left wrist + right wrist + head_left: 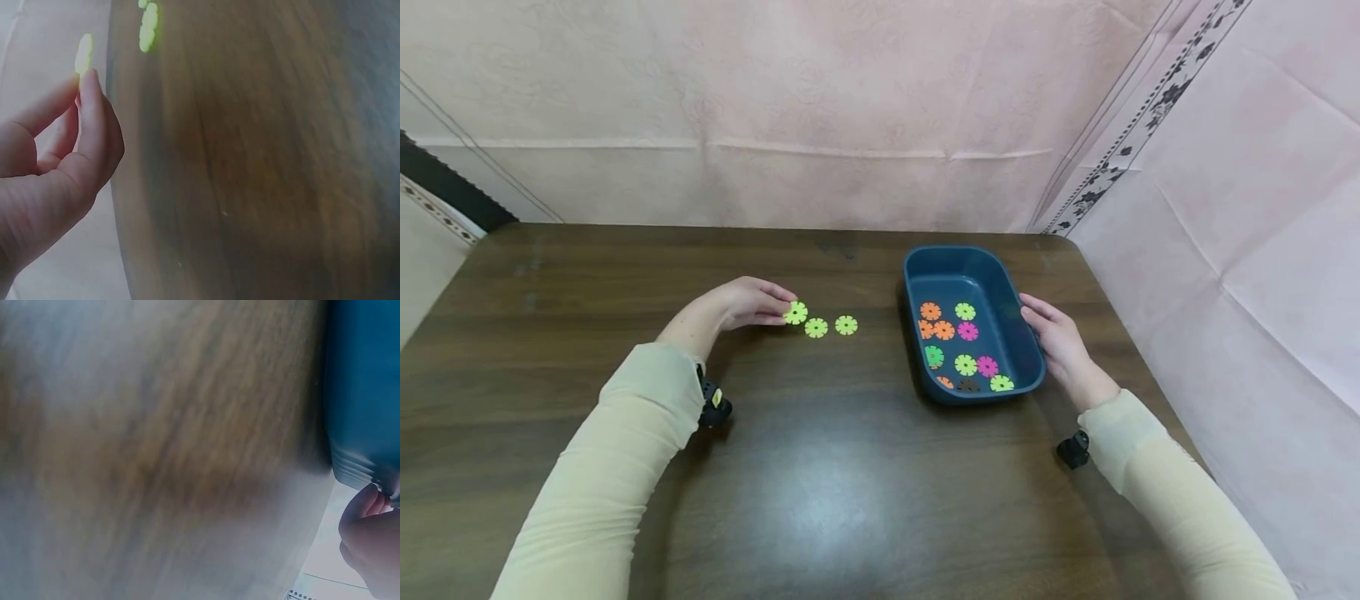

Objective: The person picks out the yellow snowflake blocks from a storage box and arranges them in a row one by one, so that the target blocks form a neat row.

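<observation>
Left hand [737,303] pinches yellow-green flower disc [796,312]; two similar discs [816,327] lie just rightward on bench [820,467]; right hand [1060,340] grips edge of blue tray [966,271].

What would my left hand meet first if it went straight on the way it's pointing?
Probably the nearer loose yellow-green flower, just past the pinched flower in your left hand. The hand's height is unclear, so it might pass over.

Brown table [820,483]: tray [966,279], two flowers [816,328]
</observation>
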{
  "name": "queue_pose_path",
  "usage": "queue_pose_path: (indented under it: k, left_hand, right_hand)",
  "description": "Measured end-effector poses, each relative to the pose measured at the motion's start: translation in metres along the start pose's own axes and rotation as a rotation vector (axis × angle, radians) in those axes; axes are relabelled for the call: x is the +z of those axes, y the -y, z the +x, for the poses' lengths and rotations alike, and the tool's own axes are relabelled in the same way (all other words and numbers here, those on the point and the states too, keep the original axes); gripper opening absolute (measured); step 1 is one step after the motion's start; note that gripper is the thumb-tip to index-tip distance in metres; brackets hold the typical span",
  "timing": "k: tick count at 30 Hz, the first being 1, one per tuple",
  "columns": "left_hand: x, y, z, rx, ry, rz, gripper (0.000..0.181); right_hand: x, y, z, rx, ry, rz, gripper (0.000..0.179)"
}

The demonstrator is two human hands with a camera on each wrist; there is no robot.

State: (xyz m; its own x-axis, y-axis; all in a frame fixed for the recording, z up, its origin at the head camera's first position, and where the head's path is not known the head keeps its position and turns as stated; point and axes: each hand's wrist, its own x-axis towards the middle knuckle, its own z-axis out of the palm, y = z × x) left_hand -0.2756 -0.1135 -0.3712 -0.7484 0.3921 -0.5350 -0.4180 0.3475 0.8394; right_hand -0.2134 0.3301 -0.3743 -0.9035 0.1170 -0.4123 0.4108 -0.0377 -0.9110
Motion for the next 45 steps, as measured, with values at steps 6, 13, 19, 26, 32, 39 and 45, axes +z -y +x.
queue_pose_path:
  k: [6, 13, 19, 26, 32, 39, 45]
  left_hand:
    - [-0.001, 0.008, -0.001, -0.015, -0.003, 0.052, 0.045]
    - [0.000, 0.012, -0.005, -0.034, -0.060, 0.118, 0.040]
    - [0.007, 0.010, -0.005, 0.002, -0.154, 0.233, 0.035]
    - [0.013, 0.008, -0.007, -0.012, -0.250, 0.350, 0.028]
    - [0.015, -0.001, -0.004, 0.026, -0.274, 0.362, 0.030]
    - [0.043, -0.040, 0.015, 0.196, -0.255, 0.221, 0.036]
    - [0.093, -0.078, 0.025, 0.266, -0.177, 0.118, 0.031]
  right_hand:
    - [-0.001, 0.002, -0.003, 0.003, 0.006, 0.017, 0.054]
    - [-0.001, 0.002, -0.004, 0.001, 0.011, 0.010, 0.054]
    - [-0.002, 0.002, -0.002, -0.007, 0.009, -0.007, 0.054]
    - [-0.001, 0.000, 0.001, -0.024, 0.017, 0.003, 0.055]
    - [-0.001, -0.002, 0.001, -0.034, 0.014, -0.014, 0.055]
    - [-0.002, -0.002, 0.001, -0.038, -0.002, -0.029, 0.055]
    - [-0.001, -0.003, 0.000, -0.030, 0.001, -0.029, 0.055]
